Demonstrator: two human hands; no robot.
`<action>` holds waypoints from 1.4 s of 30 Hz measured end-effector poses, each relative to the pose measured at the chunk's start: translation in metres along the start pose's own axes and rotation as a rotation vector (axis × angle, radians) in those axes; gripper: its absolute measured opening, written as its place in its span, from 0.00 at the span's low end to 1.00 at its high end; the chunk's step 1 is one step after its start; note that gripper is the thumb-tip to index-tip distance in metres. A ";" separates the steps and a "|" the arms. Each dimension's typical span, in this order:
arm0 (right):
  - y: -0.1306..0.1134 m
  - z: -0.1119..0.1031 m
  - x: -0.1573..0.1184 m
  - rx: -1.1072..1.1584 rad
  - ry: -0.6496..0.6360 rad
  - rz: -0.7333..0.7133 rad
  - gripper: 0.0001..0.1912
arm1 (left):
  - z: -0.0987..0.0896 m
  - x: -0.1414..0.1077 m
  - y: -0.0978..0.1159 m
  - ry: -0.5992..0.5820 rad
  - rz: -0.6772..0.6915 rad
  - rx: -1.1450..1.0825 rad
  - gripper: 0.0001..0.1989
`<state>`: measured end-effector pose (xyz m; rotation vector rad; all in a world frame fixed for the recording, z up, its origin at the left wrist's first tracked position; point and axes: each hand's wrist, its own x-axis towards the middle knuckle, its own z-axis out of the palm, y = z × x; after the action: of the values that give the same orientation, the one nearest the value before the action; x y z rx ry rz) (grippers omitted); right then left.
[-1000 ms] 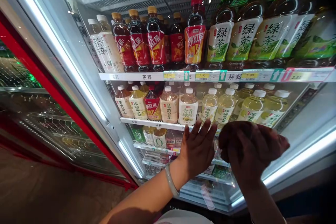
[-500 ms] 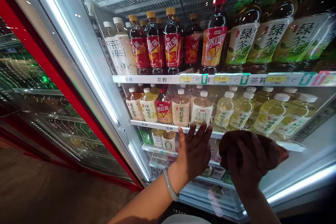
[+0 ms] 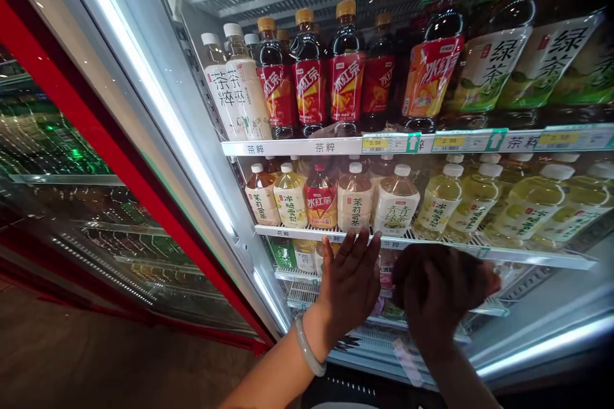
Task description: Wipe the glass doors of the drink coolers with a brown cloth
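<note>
My left hand (image 3: 349, 284), with a pale bangle (image 3: 309, 348) on its wrist, is raised palm forward, fingers stretched out. Its fingertips overlap the shelf edge below a bottle with a pale label (image 3: 396, 204); whether it touches glass there I cannot tell. To its right, my right hand (image 3: 429, 307) is in deep shade, fingers curled round a dark, rounded bundle (image 3: 472, 275) with a reddish end. The bundle's kind is too dark to make out. Behind it, bottles of pale yellow drink (image 3: 439, 201) line the shelf.
Upper shelf bottles include red-labelled iced tea (image 3: 346, 77) and green tea (image 3: 494, 70). A price strip (image 3: 326, 146) runs below them. Lower shelves hold more drinks. At left stand a lit door frame (image 3: 158, 121), a red frame (image 3: 144, 204) and another cooler (image 3: 52, 134).
The view has shifted, so the shelves appear further right and slightly larger. My right hand with the dark bundle is a little closer to my left hand, which stays stretched out.
</note>
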<state>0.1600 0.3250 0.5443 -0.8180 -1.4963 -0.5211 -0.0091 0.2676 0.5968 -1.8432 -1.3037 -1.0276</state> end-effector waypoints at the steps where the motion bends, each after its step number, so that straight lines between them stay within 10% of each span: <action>1: -0.015 0.006 -0.005 0.001 -0.017 -0.017 0.26 | -0.002 -0.002 -0.003 0.004 -0.001 -0.013 0.36; 9: -0.051 0.023 0.028 0.025 -0.082 -0.187 0.20 | -0.026 -0.011 -0.043 0.013 -0.001 -0.030 0.37; 30: -0.185 0.075 -0.004 0.065 -0.168 -0.147 0.14 | -0.073 -0.057 -0.131 0.014 -0.073 -0.083 0.37; 35: -0.180 0.080 0.029 0.026 -0.194 -0.280 0.25 | -0.083 -0.065 -0.152 0.047 -0.116 -0.013 0.37; 42: -0.221 0.094 -0.010 0.076 -0.145 -0.199 0.19 | -0.085 -0.088 -0.165 0.009 -0.094 -0.037 0.35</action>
<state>-0.0683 0.2512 0.5577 -0.6617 -1.7324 -0.5576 -0.2027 0.2054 0.5720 -1.8171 -1.3853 -1.1152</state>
